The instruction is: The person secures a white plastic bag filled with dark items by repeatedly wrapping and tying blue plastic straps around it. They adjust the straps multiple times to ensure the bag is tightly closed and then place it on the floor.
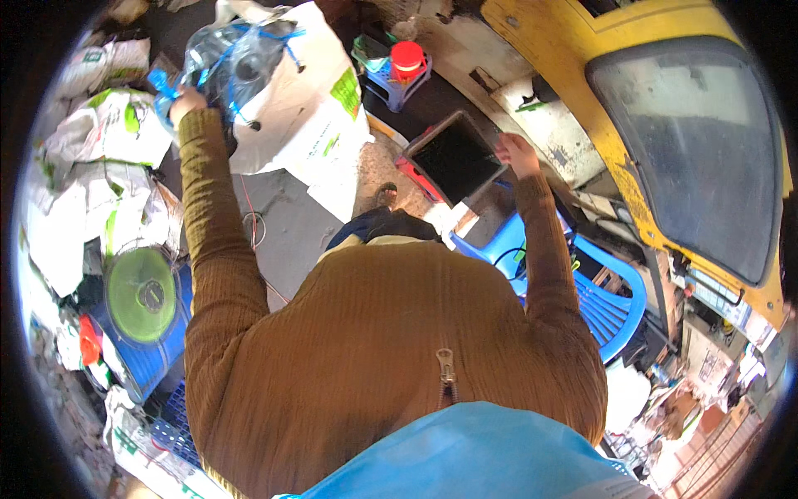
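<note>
My left hand [187, 106] is reached out at the far left, its fingers closed around a bright blue plastic piece [165, 86]. Just right of it, dark clear plastic with blue strips [241, 62] lies on a large white sack [303, 125]. My right hand [517, 155] is beside the right edge of a square container [481, 190] with a black inside. Its fingers are curled together; whether anything small is between them cannot be made out.
A red-lidded jar [407, 60] stands on a small blue stool [396, 94]. A blue plastic chair [619, 312] is under my right forearm. Stuffed white sacks [116, 133] and a round green fan [141, 293] line the left. A yellow vehicle cab [619, 158] rises at right.
</note>
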Demonstrator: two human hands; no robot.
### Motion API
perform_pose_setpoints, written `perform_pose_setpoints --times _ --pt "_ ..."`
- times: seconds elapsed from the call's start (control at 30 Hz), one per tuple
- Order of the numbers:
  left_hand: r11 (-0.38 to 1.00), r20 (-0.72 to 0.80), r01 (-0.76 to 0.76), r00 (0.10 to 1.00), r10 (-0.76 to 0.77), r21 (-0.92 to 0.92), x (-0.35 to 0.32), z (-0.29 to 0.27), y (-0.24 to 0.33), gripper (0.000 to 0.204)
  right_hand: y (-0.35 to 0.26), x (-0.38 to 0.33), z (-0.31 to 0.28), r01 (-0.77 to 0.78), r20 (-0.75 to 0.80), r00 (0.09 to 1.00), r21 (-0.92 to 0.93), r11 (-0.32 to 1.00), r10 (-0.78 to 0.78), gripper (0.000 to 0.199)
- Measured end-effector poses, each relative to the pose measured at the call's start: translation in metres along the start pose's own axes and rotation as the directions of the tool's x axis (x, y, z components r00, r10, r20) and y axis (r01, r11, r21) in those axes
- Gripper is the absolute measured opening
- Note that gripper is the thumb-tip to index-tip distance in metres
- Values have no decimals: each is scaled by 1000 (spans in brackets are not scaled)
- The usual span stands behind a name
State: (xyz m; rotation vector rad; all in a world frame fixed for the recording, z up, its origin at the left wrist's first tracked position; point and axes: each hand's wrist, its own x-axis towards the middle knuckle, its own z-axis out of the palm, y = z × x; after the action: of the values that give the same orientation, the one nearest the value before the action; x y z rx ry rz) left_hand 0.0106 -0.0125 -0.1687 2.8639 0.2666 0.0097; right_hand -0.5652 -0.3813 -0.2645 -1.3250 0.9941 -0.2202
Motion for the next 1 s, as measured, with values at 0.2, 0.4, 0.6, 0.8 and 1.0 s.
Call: perform_pose_setpoints --times 0.2,0.4,0.6,0.8,1.0 --pt "950 69 -221 975 211 219 29 3 -23 48 77 153 -71 -338 -463 772 283 898 436 36" --pt "973 -57 -171 982 181 153 47 5 -42 61 105 238 -113 21 -871 386 -320 947 -302 66" --pt "983 4 -175 985 175 56 49 2 -53 49 91 236 -53 1 -937 341 84 997 78 71" --pt "791 64 -441 886 459 425 37 3 -42 39 56 257 -46 -247 -810 492 221 944 318 52" --pt "922 -226 -267 952 207 -280 -32 -17 -10 58 50 177 39 -162 -270 916 427 890 296 20"
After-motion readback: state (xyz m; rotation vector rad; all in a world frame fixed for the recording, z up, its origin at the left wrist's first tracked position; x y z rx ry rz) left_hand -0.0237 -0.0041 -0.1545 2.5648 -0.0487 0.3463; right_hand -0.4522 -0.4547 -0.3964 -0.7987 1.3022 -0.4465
